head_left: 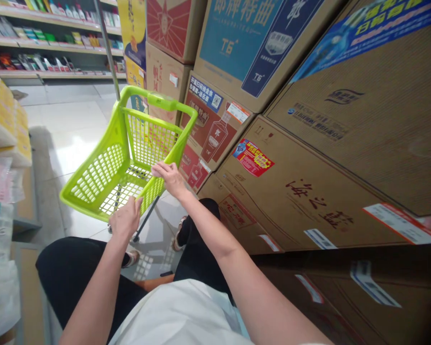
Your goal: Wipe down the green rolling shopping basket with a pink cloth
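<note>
A lime-green plastic shopping basket [100, 165] with slotted walls stands in front of my knees, with nothing visible inside. My left hand [125, 218] is closed around the rim of its near side. Farther along that same side, my right hand [169, 178] also grips the rim, its fingers curled over the edge. A dark leg with a small wheel [135, 238] shows beneath the basket. At the basket's far corner rises a thin metal pole [109, 52]; whether it is joined to the basket I cannot tell.
Stacked cardboard cartons [290, 177] form a wall close on my right. Yellow packs [7, 115] and plastic-wrapped goods [2, 211] line the left side. Shelves of bottles [53, 45] stand at the back, beyond the pale tiled floor [68, 115].
</note>
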The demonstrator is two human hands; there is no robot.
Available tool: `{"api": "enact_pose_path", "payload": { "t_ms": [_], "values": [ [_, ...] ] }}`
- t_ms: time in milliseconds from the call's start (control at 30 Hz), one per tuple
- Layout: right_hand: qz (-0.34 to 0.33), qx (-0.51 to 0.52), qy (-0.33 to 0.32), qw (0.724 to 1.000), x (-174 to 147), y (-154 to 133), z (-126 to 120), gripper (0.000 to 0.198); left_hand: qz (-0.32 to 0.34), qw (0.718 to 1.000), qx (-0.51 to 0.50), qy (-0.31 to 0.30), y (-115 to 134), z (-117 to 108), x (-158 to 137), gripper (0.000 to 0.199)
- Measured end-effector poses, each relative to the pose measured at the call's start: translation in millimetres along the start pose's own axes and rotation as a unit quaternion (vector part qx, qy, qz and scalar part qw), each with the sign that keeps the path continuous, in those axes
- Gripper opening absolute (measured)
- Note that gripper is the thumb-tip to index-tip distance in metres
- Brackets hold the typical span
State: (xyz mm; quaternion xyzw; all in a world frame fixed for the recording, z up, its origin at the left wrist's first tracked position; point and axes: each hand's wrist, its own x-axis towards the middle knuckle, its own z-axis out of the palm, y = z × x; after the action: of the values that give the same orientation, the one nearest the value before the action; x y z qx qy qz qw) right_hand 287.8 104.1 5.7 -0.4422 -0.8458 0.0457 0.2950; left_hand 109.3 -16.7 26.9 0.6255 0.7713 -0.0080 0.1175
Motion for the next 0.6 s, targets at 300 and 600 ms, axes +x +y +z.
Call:
{"api": "enact_pose_path", "payload": {
  "t_ms": [300, 600],
  "values": [
    [-0.113, 0.033, -0.032, 0.993, -24, -7, 5, 0.047, 0.120, 0.989, 0.092, 0.002, -49, 8, -3, 0.061],
    [0.013, 0.032, 0.010, 0.999, -10, -18, 11, 0.055, 0.130, 0.984, 0.106, 0.054, -42, 23, -9, 0.063]
  ]
}}
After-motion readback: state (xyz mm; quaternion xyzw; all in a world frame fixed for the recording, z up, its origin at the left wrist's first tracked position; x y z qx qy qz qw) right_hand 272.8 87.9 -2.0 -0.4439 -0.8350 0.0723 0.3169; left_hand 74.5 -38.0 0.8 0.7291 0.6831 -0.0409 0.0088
